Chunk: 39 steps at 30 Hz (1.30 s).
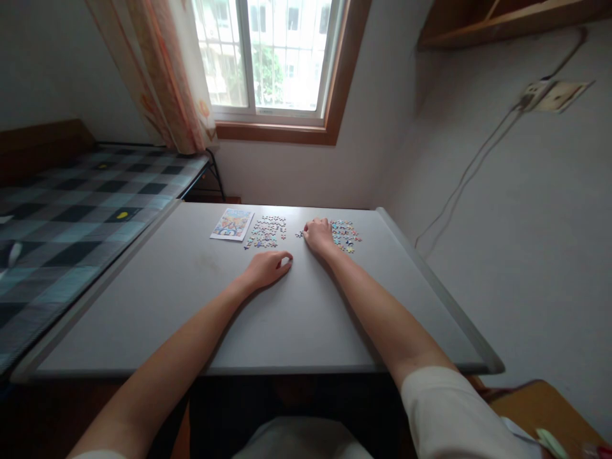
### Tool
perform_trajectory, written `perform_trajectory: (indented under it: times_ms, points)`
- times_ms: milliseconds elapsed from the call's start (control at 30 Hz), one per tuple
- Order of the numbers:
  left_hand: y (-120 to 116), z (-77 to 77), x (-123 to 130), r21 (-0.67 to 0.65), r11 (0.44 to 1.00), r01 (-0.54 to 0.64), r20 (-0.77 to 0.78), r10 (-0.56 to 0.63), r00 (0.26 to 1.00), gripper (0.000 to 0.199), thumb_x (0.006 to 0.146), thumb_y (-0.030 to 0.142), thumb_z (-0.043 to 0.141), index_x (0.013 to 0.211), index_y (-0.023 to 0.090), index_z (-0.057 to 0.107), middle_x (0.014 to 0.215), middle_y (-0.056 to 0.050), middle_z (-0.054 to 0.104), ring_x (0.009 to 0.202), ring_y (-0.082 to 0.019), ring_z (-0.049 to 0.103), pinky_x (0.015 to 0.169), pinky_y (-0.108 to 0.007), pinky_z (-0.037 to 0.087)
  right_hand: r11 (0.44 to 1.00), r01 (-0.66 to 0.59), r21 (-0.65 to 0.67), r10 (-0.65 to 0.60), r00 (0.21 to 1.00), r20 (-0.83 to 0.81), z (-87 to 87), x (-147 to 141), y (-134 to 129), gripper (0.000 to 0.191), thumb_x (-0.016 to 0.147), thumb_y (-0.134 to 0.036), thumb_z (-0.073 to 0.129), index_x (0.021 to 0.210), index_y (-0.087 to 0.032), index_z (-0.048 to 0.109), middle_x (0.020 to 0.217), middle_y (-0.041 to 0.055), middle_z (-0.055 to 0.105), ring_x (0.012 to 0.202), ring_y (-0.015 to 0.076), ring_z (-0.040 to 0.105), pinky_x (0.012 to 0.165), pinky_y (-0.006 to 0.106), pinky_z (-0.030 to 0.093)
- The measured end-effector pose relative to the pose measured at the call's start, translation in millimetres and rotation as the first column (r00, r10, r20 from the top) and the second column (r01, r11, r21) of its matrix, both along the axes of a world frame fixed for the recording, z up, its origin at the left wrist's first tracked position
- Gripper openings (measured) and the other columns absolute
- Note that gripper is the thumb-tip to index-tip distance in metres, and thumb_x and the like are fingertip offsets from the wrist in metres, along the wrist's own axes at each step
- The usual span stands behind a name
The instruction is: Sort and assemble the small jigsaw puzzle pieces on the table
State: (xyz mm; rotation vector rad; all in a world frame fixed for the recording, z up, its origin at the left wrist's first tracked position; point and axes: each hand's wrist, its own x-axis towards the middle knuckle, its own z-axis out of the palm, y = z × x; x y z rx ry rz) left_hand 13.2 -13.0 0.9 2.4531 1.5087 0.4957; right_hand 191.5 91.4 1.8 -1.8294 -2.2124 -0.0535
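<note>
Grey table (306, 331): puzzle pieces (342, 233) flank the right hand (319, 234).

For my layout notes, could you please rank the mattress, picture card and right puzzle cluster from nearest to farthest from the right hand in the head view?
1. Right puzzle cluster, beside the right hand.
2. Picture card, left on the table.
3. Mattress, left of the table.
</note>
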Motion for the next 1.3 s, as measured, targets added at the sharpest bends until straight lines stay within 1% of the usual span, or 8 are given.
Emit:
perform_trajectory:
  times_ms: [167,333,433,533,633,800,1033,1300]
  points:
    - [-0.3,0.3,-0.6,-0.001,1.000,0.001,-0.005,-0.001,1.000,0.032,0.087,0.041,0.043,0.107,0.026,0.064,0.071,0.000,0.063,0.063,-0.014,0.054,0.060,-0.023,0.036,0.995,0.016,-0.101,-0.026,0.995,-0.099,6.1,5.1,-3.3,0.017,0.077,-0.024,0.058,0.085,-0.016,0.071,0.095,0.0144,0.065,0.098,0.0274,0.051,0.083,0.036,0.039]
    - [0.2,-0.9,-0.6,0.010,1.000,-0.001,-0.007,0.001,1.000,0.033,0.087,0.040,0.044,0.112,0.025,0.059,0.070,0.000,0.062,0.062,-0.014,0.055,0.060,-0.024,0.036,0.996,-0.025,-0.081,-0.001,0.952,-0.306,12.6,4.0,-24.4,0.019,0.075,-0.014,0.058,0.089,-0.019,0.068,0.084,0.0082,0.068,0.082,0.0207,0.059,0.079,0.033,0.043]
    - [0.9,-2.3,0.5,0.013,0.999,-0.035,-0.015,0.035,0.999,0.033,0.086,0.038,0.046,0.114,0.023,0.055,0.068,0.001,0.060,0.062,-0.015,0.056,0.059,-0.024,0.037,0.980,-0.183,-0.073,0.112,0.822,-0.559,4.2,-1.6,-41.3,0.012,0.076,-0.016,0.057,0.082,-0.017,0.067,0.079,0.0059,0.067,0.074,0.0164,0.061,0.072,0.029,0.045]
    - [1.6,-3.8,1.0,0.020,0.998,-0.055,-0.015,0.055,0.998,0.030,0.086,0.038,0.046,0.111,0.022,0.052,0.067,0.001,0.060,0.062,-0.016,0.057,0.058,-0.024,0.037,0.922,-0.377,-0.088,0.164,0.588,-0.792,-10.6,-7.0,-56.5,0.013,0.078,-0.024,0.057,0.083,-0.016,0.066,0.074,0.0033,0.066,0.063,0.0128,0.062,0.061,0.024,0.046]
    - [2.5,-5.1,0.4,0.023,0.998,-0.051,0.001,0.051,0.999,0.030,0.086,0.038,0.045,0.112,0.022,0.049,0.066,0.002,0.059,0.060,-0.016,0.056,0.056,-0.024,0.036,0.911,-0.412,-0.026,0.192,0.478,-0.857,-20.4,-7.9,-66.8,0.021,0.076,-0.033,0.061,0.084,-0.015,0.066,0.066,0.0024,0.065,0.059,0.0126,0.059,0.057,0.023,0.045]
    - [4.4,-6.1,-1.5,0.026,0.999,-0.044,0.031,0.043,0.999,0.036,0.084,0.038,0.049,0.116,0.022,0.046,0.066,0.003,0.058,0.060,-0.015,0.055,0.056,-0.023,0.035,0.929,-0.369,0.023,0.224,0.513,-0.829,-19.4,-2.4,-72.7,0.019,0.074,-0.031,0.063,0.085,-0.016,0.067,0.071,0.0025,0.066,0.065,0.0126,0.058,0.065,0.025,0.045]
    - [6.2,-8.2,-5.2,0.036,0.999,-0.003,0.008,0.003,1.000,0.030,0.087,0.043,0.043,0.101,0.022,0.060,0.065,0.001,0.058,0.058,-0.013,0.052,0.054,-0.023,0.031,0.921,-0.390,-0.010,0.193,0.478,-0.857,-19.9,-3.8,-74.4,0.022,0.072,-0.032,0.066,0.087,-0.016,0.067,0.073,0.0026,0.067,0.065,0.0122,0.059,0.064,0.024,0.045]
    - [7.1,-9.0,-5.7,0.051,0.999,-0.007,0.045,0.005,0.999,0.028,0.089,0.039,0.043,0.096,0.020,0.062,0.070,-0.002,0.064,0.060,-0.014,0.055,0.056,-0.023,0.032,0.922,-0.386,0.038,0.281,0.597,-0.752,-17.8,-3.8,-75.2,0.020,0.079,-0.032,0.059,0.079,-0.015,0.069,0.070,0.0018,0.066,0.062,0.0106,0.053,0.061,0.022,0.039]
